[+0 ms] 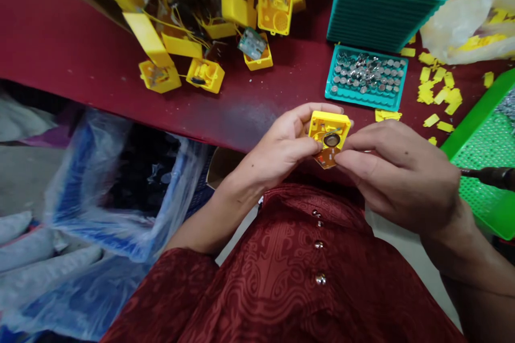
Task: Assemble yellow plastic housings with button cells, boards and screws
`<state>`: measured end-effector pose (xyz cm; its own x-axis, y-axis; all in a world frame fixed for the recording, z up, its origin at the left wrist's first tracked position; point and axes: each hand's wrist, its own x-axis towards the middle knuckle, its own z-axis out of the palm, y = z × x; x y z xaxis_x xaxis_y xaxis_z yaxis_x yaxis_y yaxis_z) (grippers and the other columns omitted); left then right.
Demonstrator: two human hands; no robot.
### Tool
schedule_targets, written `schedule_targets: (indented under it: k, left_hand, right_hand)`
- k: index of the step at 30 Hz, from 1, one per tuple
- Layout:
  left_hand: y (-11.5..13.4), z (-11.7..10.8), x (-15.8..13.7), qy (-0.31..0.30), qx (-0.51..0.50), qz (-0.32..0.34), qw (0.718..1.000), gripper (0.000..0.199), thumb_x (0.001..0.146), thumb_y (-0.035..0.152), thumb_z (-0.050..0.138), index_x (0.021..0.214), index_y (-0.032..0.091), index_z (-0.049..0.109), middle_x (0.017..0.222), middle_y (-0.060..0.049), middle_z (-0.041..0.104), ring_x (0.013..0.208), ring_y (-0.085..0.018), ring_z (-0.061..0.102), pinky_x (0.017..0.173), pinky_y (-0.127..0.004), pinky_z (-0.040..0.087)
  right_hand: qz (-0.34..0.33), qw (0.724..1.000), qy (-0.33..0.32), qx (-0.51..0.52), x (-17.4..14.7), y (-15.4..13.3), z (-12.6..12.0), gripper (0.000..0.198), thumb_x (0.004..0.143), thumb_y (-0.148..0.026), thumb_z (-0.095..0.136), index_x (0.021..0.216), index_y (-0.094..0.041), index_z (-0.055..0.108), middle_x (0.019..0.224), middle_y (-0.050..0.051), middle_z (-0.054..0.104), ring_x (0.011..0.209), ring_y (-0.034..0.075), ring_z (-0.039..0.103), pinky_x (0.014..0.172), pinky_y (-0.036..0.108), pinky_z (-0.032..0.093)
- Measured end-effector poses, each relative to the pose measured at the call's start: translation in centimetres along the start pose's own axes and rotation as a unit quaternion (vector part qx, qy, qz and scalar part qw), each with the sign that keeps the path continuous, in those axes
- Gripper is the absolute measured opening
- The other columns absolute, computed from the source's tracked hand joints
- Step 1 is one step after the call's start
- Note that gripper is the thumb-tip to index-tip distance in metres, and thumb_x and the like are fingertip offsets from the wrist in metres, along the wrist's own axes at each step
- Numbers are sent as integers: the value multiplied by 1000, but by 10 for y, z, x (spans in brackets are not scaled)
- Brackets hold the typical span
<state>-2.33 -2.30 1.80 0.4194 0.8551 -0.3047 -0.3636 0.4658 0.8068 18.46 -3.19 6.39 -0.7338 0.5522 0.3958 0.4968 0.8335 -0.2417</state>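
Observation:
My left hand holds a small open yellow plastic case in front of my body. Inside the case sits a round speaker with a dark rim. A brown circuit board hangs at the case's lower edge. The closed fingertips of my right hand pinch the board's right side. A dark-handled tool sticks out behind my right hand, and a thin metal part shows between the fingers. It appears to run through the grip, but the hand hides its middle.
Yellow cases with wires and boards pile up at the back left of the red table. A teal tray of round metal cells lies before a stack of teal trays. Yellow pieces and a green basket are at right.

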Motion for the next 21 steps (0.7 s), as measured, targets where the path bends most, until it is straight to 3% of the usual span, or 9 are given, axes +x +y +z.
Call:
schedule_targets:
  k: [9,21]
  left_hand:
    - [4,1,-2,-35,-37,-30,998,46,78,23,74,124,20,68,122,-7,81,112,-26,78,92,-35,62]
    - [7,0,0,-42,-21,-17,999,40,79,19,87,117,20,75,120,-9,83,123,-28,76,106,-38,59]
  right_hand:
    - [-4,1000,0,15,-2,2,-1,13,102,-10,60,102,-14,72,97,7,77,88,20,69,76,34,53]
    - [-15,1000,8,20,-2,5,-2,12,101,-11,62,99,-15,73,95,6,76,88,20,67,76,35,53]
